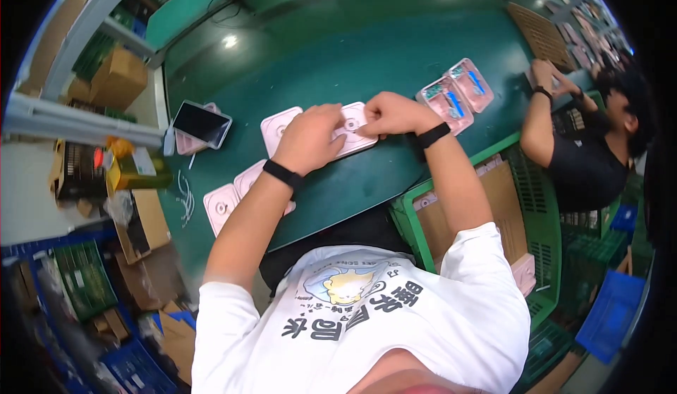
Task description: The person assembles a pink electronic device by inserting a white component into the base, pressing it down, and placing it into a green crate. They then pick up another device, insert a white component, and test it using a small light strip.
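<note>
Both of my hands are over a pair of pale pink, flat square case parts with rounded corners on the green table. My left hand [314, 137] lies between the left part [278, 127] and the right part [350, 117], which bears a round mark. Its thumb stands apart from the fingers, resting near the right part. At that part's right edge, my right hand [392, 115] is closed, thumb and forefinger pinched together. Whatever is in the pinch is too small to make out. Another pink pair [221, 207] lies beside my left forearm, partly hidden by it.
Pink open cases [471, 87] with blue strips lie right of my hands. A dark-screened tablet [202, 124] rests on a pink piece at left, near white cables [186, 200]. A green crate [546, 253] stands by my right arm. Another person [585, 151] works at right.
</note>
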Tool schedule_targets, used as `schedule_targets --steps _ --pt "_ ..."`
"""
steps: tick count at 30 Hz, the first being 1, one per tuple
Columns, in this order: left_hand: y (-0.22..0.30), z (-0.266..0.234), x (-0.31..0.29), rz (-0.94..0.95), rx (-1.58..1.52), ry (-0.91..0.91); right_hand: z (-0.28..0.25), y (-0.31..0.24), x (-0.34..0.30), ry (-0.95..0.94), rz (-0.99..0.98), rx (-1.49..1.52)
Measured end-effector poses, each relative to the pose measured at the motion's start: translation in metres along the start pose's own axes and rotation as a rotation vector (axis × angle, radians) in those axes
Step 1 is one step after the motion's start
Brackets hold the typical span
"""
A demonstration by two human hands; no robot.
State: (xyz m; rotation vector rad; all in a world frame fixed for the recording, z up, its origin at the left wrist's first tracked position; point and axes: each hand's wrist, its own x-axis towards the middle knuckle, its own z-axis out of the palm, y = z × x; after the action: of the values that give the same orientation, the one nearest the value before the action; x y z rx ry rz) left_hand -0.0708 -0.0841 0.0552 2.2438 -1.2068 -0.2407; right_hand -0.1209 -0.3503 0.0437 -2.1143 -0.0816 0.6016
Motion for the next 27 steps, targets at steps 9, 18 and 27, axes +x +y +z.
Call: schedule_targets --steps 9,18,27 --pt "0.004 0.02 0.004 0.094 0.106 0.128 0.001 0.018 0.016 -0.071 0.029 0.288" --pt "0.013 0.025 0.009 0.003 0.111 0.11 0.001 0.02 0.013 -0.075 0.004 0.297" --pt "-0.009 -0.002 0.035 -0.233 -0.107 -0.117 0.0 0.013 0.016 -0.076 -0.01 0.253"
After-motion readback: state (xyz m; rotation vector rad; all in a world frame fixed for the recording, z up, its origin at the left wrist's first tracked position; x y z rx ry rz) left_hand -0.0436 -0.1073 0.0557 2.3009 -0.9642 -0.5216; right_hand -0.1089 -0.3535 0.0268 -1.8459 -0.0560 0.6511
